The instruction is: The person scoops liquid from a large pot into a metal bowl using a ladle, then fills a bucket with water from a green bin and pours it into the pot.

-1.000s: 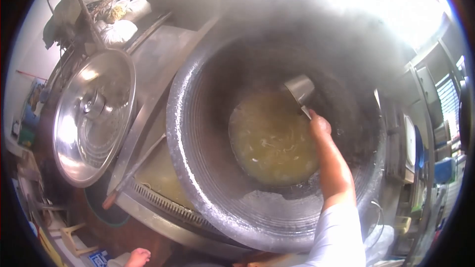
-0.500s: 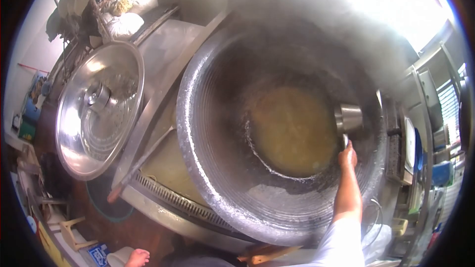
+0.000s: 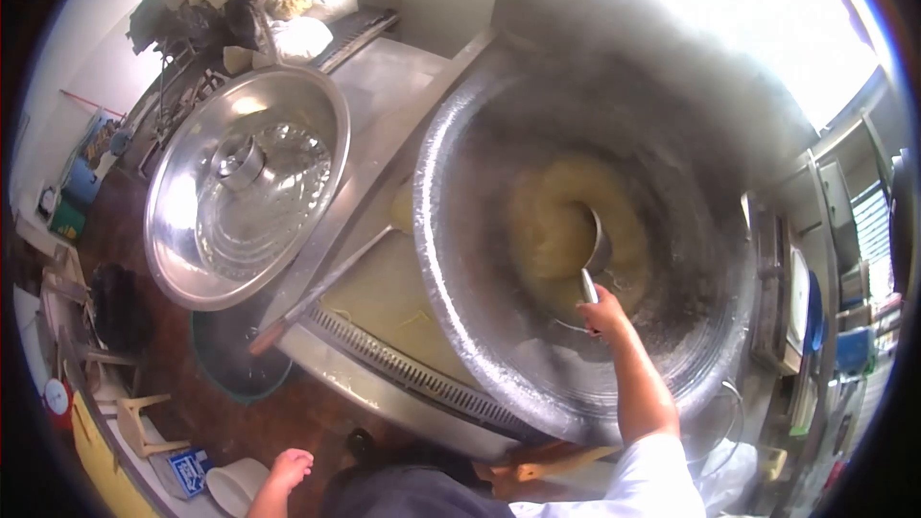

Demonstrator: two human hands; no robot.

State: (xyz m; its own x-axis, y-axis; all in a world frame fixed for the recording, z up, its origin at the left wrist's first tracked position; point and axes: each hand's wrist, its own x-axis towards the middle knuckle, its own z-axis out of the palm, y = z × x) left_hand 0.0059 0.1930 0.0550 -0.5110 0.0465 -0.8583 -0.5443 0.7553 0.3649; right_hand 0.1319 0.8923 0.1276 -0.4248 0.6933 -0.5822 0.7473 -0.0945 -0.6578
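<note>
My right hand [image 3: 602,313] is closed round the handle of a metal dipper [image 3: 600,247]. The dipper is tilted, its bowl down at the cloudy yellowish liquid [image 3: 552,221] in the bottom of a very large, steaming dark pot [image 3: 443,326]. How deep the bowl dips is hard to see. Low in the view, my left hand [image 3: 292,468] hangs away from the pot, fingers curled, with nothing visible in it. To the left of the pot sits a wide shiny metal basin [image 3: 173,259], with a small metal cup [image 3: 238,161] inside and some clear liquid.
A long wooden-handled tool [image 3: 321,290] lies across the metal counter beside a slotted drain [image 3: 413,364]. A green-rimmed bin [image 3: 240,369] stands on the floor below. White bags [image 3: 302,38] sit on a shelf at the back left. Steam hides the pot's far side.
My right hand has moved the dipper left, from the pot's right wall into the liquid, which is now stirred. The view has shifted, so the basin and pot appear further right. My left hand stays low.
</note>
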